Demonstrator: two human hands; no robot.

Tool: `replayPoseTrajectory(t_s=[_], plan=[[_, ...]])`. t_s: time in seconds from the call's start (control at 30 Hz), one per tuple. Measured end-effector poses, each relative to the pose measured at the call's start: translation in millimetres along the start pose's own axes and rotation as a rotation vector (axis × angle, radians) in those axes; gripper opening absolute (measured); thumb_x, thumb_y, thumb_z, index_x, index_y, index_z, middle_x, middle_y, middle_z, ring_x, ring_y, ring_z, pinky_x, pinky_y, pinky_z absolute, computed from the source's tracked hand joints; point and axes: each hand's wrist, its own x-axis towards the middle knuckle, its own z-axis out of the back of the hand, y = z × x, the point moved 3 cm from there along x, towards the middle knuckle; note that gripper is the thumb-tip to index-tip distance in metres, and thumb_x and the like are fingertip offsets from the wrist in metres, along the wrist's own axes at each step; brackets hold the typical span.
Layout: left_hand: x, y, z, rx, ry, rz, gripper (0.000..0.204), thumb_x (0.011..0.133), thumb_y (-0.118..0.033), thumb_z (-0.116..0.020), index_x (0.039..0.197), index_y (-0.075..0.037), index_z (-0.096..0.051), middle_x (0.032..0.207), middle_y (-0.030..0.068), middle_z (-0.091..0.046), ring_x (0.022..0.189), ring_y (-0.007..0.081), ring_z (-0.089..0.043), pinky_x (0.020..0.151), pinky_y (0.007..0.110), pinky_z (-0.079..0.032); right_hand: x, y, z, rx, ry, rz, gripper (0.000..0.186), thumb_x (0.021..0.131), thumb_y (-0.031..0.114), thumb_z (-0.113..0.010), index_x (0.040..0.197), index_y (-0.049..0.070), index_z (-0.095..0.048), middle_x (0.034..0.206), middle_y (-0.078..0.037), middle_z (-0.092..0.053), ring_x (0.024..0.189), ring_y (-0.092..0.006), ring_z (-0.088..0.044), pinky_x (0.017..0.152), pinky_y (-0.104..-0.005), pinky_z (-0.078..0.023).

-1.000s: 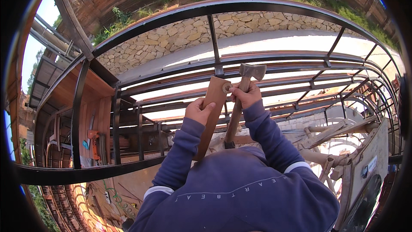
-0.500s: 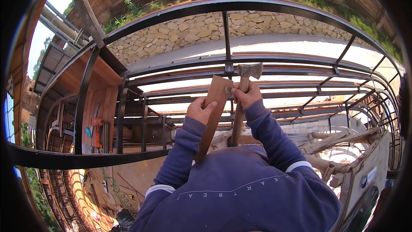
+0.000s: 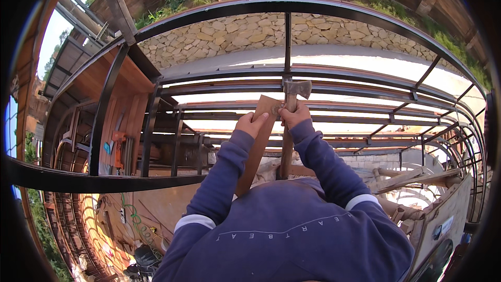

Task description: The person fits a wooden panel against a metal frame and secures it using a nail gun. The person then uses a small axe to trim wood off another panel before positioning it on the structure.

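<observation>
In front of my chest, my left hand (image 3: 253, 124) is closed around the left edge of a long, flat brown wooden board (image 3: 257, 151), thumb on its face. The board stands tilted, with its lower end against my body. My right hand (image 3: 296, 115) grips a hatchet (image 3: 287, 149) high on its wooden handle, just below the metal head. The hatchet hangs roughly upright, its blade pointing right. A small round greyish patch or disc (image 3: 275, 110) shows at the board's upper right edge, by my right fingertips; I cannot tell whether it is loose.
A black metal frame (image 3: 214, 77) with long curved rails surrounds me. Wooden planks (image 3: 112, 125) and an orange tool (image 3: 119, 149) lie at the left. Beyond the rails runs a stone wall (image 3: 224, 36). A green coiled hose (image 3: 136, 219) lies below left; timber poles (image 3: 412, 175) lie at the right.
The background has shifted a little to the right in view. Relative to the frame, my hands, the board and the hatchet have moved slightly left. Both grips stay the same.
</observation>
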Motion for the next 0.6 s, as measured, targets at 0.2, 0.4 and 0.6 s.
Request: replayPoseTrajectory(t_s=[0.2,0.4,0.6], plan=[[11,-7,-7,0.073,0.001,0.102,0.062,0.078,-0.057,-0.071,0.104,-0.001,-0.069,0.094,0.0144,-0.071,0.088,0.0251,-0.069,0.078,0.034,-0.052,10,-4,-9,0.048,0.003,-0.052,0.015,0.080,0.008,-0.070,0.083,0.000,-0.057,0.062,-0.005,-0.059,0.049,-0.0123,-0.057,0.046,-0.0271,-0.048],[31,-6,-4,0.130,0.089,0.166,0.063,0.074,-0.058,-0.071,0.104,-0.003,-0.071,0.094,0.0131,-0.072,0.087,0.0251,-0.068,0.079,0.034,-0.052,23,-12,-5,-0.038,0.033,-0.097,0.014,0.081,0.008,-0.069,0.083,0.001,-0.057,0.061,-0.005,-0.059,0.049,-0.0117,-0.057,0.044,-0.0272,-0.047],[65,-8,2,0.197,0.166,0.158,0.069,0.072,-0.060,-0.071,0.111,-0.003,-0.069,0.102,0.0172,-0.070,0.092,0.0271,-0.068,0.082,0.035,-0.051,45,-16,26,-0.673,-0.011,0.146,0.028,0.081,0.022,-0.058,0.091,-0.004,-0.057,0.079,-0.024,-0.064,0.076,-0.0388,-0.065,0.072,-0.0461,-0.051]])
